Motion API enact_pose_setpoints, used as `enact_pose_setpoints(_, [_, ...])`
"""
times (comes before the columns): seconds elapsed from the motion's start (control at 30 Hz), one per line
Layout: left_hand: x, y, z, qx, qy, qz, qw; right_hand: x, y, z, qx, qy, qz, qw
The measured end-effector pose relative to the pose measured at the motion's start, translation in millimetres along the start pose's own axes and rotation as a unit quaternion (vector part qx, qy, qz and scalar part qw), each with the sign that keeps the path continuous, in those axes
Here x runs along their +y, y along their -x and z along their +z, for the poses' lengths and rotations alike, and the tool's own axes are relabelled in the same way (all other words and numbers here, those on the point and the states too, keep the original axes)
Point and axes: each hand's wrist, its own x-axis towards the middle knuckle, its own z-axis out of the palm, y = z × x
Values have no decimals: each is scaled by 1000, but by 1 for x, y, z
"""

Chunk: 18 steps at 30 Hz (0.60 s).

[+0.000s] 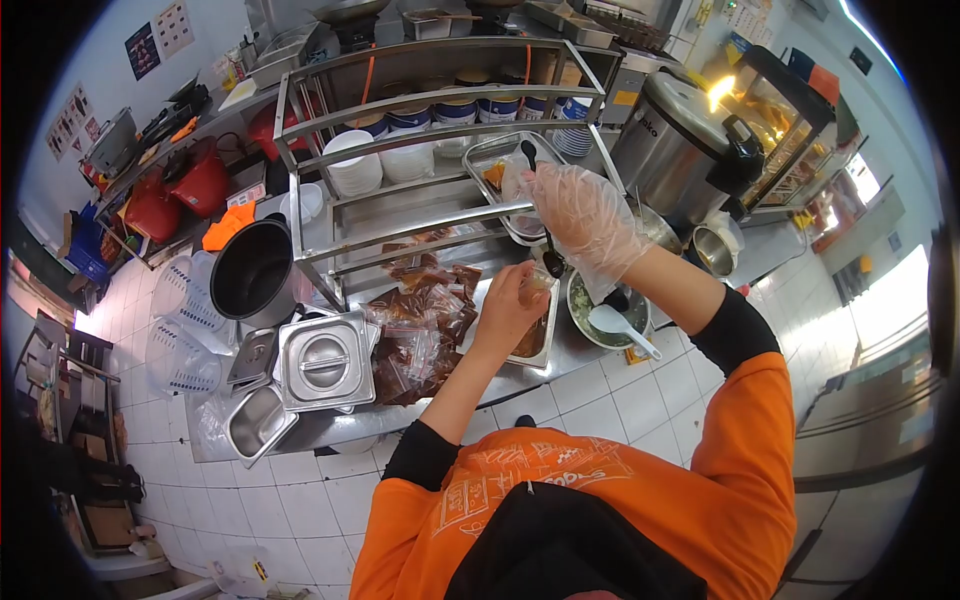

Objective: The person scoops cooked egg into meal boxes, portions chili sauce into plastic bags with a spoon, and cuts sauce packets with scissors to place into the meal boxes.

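orange sleeves – left hand (508,305) grips a small cup (537,283), gloved right hand (585,220) clamps a ladle (548,250) beside sauce bags (420,320).

Left hand (508,305): bare, forearm extended forward from black cuff under orange sleeve, fingers curled closed around small item held at fingertips, nearer body than steel shelf rack (440,150). Right hand (585,215): clear disposable glove, raised above and just right of left hand, level with rack's lower shelf, fingers bent in grip on dark-handled utensil (545,235). Right forearm angled back toward shoulder, elbow bent, black cuff, orange sleeve.
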Motion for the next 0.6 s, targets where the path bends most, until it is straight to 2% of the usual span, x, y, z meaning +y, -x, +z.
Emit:
enact_pose_setpoints(0.1, [-6, 2, 4, 9, -13, 15, 1000, -2, 0, 1, -55, -10, 49, 997])
enact_pose_setpoints(0.2, [-1, 3, 1, 5, 8, -6, 1000, -1, 6, -3, -9, 2, 32, 999])
enact_pose_setpoints(0.3, [-4, 4, 0, 9, 36, -42, 998, 13, 11, 9, 19, -49, 77, 996])
enact_pose_setpoints(0.4, [-8, 6, -13, 27, 14, 3, 1000, 44, 29, 32, 94, -118, 131, 980])
enact_pose_setpoints(0.43, [-10, 9, -17, 47, 41, -4, 998, 50, 38, 35, 79, -188, 201, 958])
enact_pose_setpoints(0.5, [-15, 16, -22, 86, 93, -18, 992, 53, 66, 62, 79, -126, 202, 968])
enact_pose_setpoints(0.53, [-9, 14, -25, 111, 176, -29, 978, 47, 81, 81, 78, -95, 203, 971])
enact_pose_setpoints(0.6, [16, 12, -33, 152, 335, -52, 929, 18, 109, 127, 33, -174, 167, 970])
